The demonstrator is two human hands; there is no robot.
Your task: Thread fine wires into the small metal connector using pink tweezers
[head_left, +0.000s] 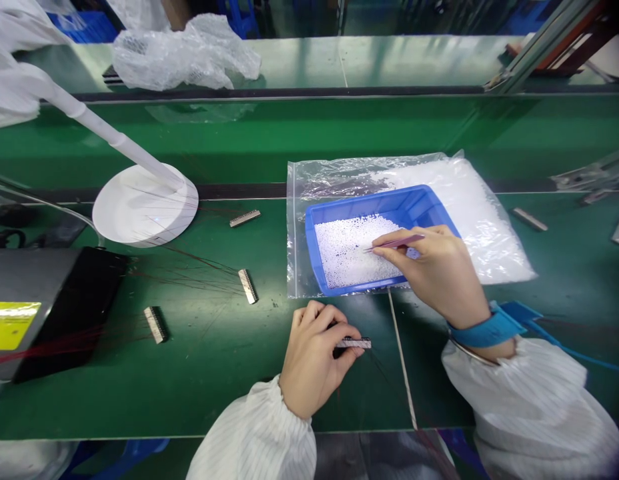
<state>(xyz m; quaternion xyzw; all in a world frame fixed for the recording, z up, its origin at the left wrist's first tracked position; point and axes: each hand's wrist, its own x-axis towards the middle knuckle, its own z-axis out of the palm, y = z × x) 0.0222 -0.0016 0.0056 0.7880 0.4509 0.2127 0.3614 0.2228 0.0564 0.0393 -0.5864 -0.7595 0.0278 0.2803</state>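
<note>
My right hand (427, 260) is closed around a pair of pinkish tweezers (402, 242). Their tips are over or in the small white beads (357, 247) that cover the floor of a blue plastic bin (317, 267); contact is too fine to tell. Below the bin, my left hand (322, 347) pinches a small metallic connector strip (357, 343) between thumb and fingers, just above the green table. The fingers hide part of that strip. A blue wrist strap (489, 325) with a cord circles my right wrist.
A clear zip bag (489, 233) of white material lies under and behind the bin. Similar strips (248, 287) with thin dark red wires lie to the left. A white lamp base (144, 207) and a black-and-grey box (54, 307) stand farther left. Bubble wrap (184, 53) rests on the back ledge.
</note>
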